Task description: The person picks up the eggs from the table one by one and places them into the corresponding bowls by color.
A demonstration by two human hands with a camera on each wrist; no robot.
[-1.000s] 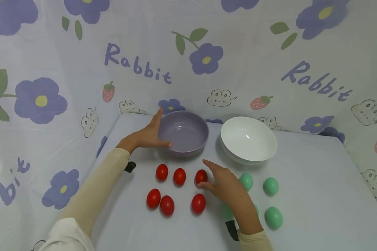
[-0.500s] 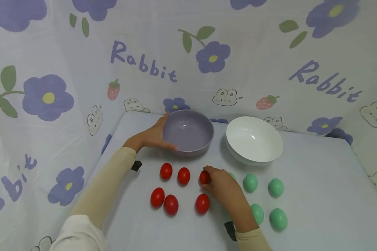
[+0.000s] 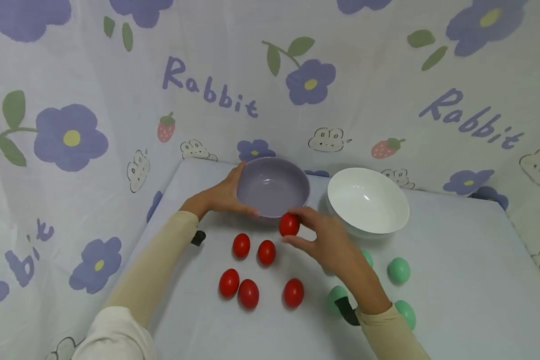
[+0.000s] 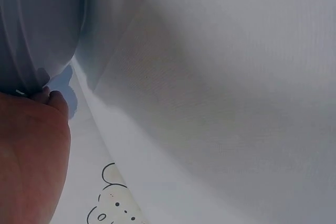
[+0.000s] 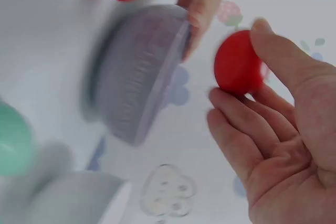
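Observation:
In the head view my right hand (image 3: 330, 240) pinches a red egg (image 3: 289, 224) between thumb and fingers, lifted just in front of the purple bowl (image 3: 274, 192). The right wrist view shows the same egg against the thumb and fingertips. My left hand (image 3: 222, 196) holds the bowl's left side, thumb along the front and fingers toward the back; some fingers are hidden behind the wall. Several more red eggs (image 3: 266, 252) lie on the table in front of the bowl.
To the right of the purple bowl stands a white bowl (image 3: 369, 200). Several green eggs (image 3: 399, 270) lie in front of it, some partly hidden by the right arm. A patterned cloth (image 3: 270, 90) hangs behind the white tabletop (image 3: 459, 260).
My right hand reached down to a red egg, took hold of it, and lifted it toward the purple bowl. The left hand stays at the bowl; the head view shifted slightly.

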